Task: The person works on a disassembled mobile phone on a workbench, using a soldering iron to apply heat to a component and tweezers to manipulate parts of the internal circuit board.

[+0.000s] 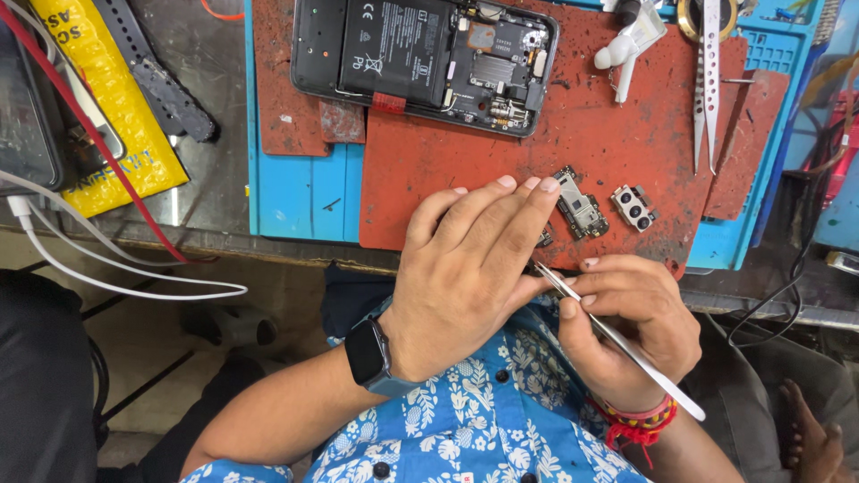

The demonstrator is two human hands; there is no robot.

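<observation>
Right hand (626,326) grip on tweezers (617,340), tip under left hand (470,268) (hidden)

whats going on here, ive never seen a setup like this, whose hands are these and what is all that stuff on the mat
This is one picture from a camera worn on a person's head, looking down at their own two hands. The left hand, with a dark watch on its wrist, rests flat at the near edge of a worn red mat and covers something small. The right hand holds thin metal tweezers, tips pointing under the left fingers. On the mat lie an opened phone with its battery and boards showing, a small circuit board, a camera module and a second pair of tweezers.
</observation>
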